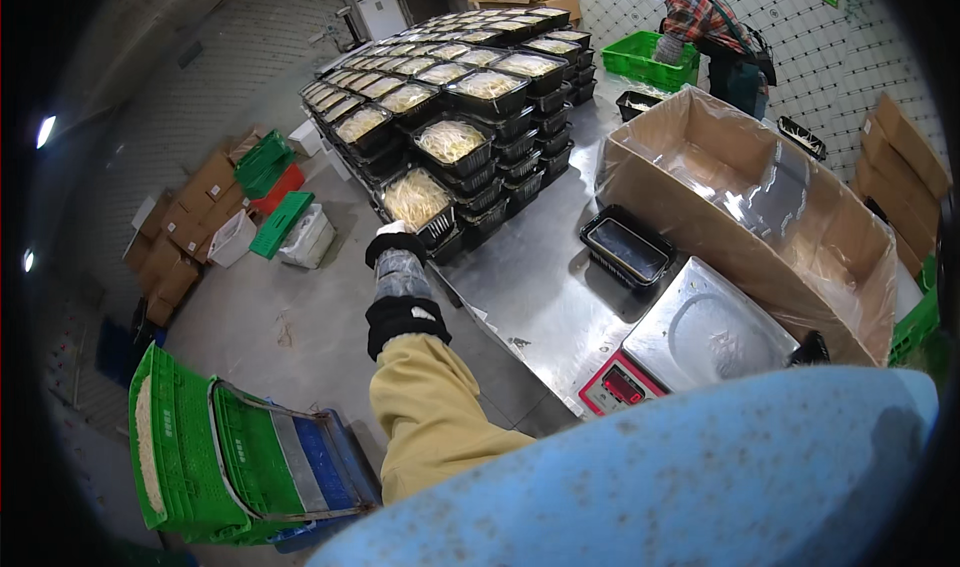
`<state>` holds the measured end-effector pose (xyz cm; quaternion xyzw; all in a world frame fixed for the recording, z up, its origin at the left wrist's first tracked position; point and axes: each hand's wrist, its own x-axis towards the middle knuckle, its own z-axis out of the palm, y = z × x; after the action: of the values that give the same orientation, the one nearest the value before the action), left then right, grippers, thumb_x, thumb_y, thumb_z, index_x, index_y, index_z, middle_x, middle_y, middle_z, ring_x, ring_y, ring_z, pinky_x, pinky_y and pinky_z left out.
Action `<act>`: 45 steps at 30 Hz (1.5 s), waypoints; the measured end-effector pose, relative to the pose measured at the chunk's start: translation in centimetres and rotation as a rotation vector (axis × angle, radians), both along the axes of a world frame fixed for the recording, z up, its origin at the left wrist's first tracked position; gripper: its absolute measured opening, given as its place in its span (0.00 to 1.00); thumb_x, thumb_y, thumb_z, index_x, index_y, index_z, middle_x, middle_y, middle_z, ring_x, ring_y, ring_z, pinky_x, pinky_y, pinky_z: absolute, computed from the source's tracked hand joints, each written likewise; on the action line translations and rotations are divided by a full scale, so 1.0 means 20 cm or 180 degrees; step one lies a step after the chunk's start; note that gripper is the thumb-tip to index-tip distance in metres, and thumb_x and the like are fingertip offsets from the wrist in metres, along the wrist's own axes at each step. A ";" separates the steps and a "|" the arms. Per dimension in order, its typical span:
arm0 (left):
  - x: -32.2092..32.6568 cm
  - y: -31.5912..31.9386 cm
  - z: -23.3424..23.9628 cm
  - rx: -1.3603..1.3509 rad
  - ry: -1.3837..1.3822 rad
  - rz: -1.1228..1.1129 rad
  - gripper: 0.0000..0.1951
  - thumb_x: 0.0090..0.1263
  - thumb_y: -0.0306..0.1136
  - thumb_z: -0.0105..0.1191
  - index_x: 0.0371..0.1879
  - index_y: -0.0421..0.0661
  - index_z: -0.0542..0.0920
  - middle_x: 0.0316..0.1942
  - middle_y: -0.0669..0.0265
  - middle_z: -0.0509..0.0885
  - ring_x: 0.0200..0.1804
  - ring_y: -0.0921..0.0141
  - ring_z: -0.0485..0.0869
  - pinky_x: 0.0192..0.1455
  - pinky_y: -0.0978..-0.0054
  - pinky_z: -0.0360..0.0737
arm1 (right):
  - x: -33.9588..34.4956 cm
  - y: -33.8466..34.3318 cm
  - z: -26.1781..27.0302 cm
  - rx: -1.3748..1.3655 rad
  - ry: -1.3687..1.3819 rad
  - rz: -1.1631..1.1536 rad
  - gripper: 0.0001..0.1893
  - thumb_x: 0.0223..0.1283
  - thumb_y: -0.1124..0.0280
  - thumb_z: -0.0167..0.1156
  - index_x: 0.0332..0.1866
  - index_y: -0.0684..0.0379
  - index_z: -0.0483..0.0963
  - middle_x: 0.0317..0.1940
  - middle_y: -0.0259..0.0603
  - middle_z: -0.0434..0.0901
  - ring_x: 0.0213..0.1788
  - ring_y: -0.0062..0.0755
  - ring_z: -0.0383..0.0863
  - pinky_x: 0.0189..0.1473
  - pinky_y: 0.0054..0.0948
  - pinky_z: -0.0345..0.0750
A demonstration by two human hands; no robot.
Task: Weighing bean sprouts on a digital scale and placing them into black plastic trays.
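Note:
My left hand (393, 228), its cuff dark, reaches out to the near corner of the stacked trays. It touches or almost touches a black plastic tray of bean sprouts (417, 198); its fingers are mostly hidden, so their grip cannot be told. Many more sprout trays (450, 142) rise in stacks behind it. An empty black tray (630, 244) lies on the steel table (517, 297), between the stacks and a digital scale (712, 327) with a red front. My right hand is out of view; a dark object shows at the scale's right edge.
A large lined cardboard box (675, 192) stands along the table's right side. Across the table a person (712, 26) reaches into a green crate (645, 60). Green crates (247, 454) stand at lower left, with cartons (195, 214) and bins against the wall. Something light blue covers the lower right.

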<state>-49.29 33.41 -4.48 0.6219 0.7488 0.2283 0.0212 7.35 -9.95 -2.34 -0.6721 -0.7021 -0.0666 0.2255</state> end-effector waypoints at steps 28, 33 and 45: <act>2.25 -1.17 -0.13 -0.3282 -0.4234 -0.3478 0.34 0.45 0.17 0.44 0.60 0.35 0.67 0.51 0.56 0.78 0.50 0.64 0.79 0.55 0.71 0.76 | 0.87 -0.69 -0.60 -0.0074 0.2115 -0.2973 0.17 0.54 0.69 0.62 0.50 0.57 0.77 0.45 0.43 0.80 0.48 0.41 0.79 0.55 0.32 0.74; 2.40 -1.46 -0.07 -0.2490 -0.4052 -0.3774 0.39 0.39 0.19 0.42 0.61 0.36 0.68 0.51 0.55 0.78 0.50 0.62 0.79 0.52 0.72 0.77 | 0.73 -0.78 0.13 0.1161 0.3647 -0.1009 0.12 0.60 0.82 0.54 0.49 0.64 0.75 0.46 0.38 0.80 0.49 0.26 0.79 0.56 0.25 0.73; 2.16 -1.48 0.04 -0.2138 -0.4881 -0.2904 0.40 0.36 0.17 0.40 0.61 0.36 0.66 0.48 0.54 0.78 0.44 0.61 0.81 0.45 0.70 0.81 | 0.55 -0.61 -0.10 0.0136 0.1173 -0.0727 0.33 0.48 0.61 0.67 0.61 0.62 0.66 0.56 0.55 0.72 0.59 0.50 0.72 0.62 0.39 0.68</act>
<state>-6.04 3.73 -3.61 0.4964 0.2427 0.3166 0.7710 18.43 -22.19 -4.40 -0.7432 -0.5667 0.0175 0.3553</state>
